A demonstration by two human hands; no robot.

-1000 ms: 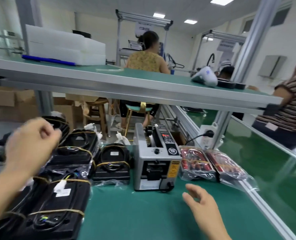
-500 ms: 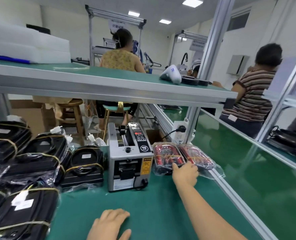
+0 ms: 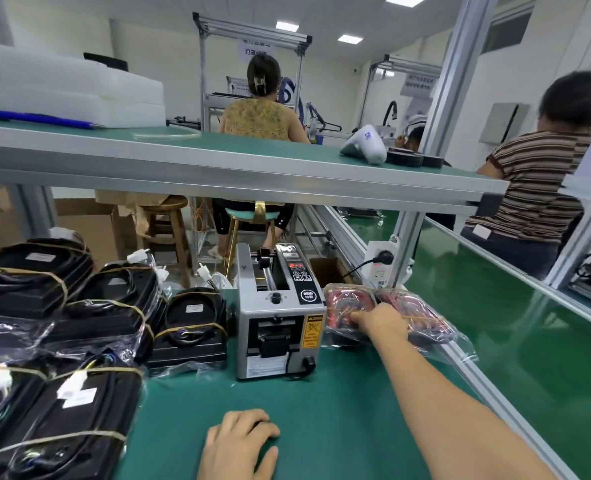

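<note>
Just right of the tape dispenser [image 3: 280, 317], on the bench [image 3: 339, 410]: I have the right hand [image 3: 380, 322] reached out onto the two clear-bagged red packs. The first red pack [image 3: 342, 303] lies just beside the dispenser, and the second red pack [image 3: 425, 313] is on the far side of it from the dispenser. The hand covers where they meet, one finger pointing across the first pack. The other fingers are hidden behind the knuckles, so I cannot tell if they grasp a bag or only touch it. The left hand [image 3: 242, 441] rests in front of the dispenser, palm down, fingers loosely relaxed, holding nothing. Black banded bundles [image 3: 190, 327] sit left of the dispenser. Judgement: pick-up step, contact stage. Next move needs a firm pinch through slippery film on one pack only, then a lift clear of its neighbour.
</note>
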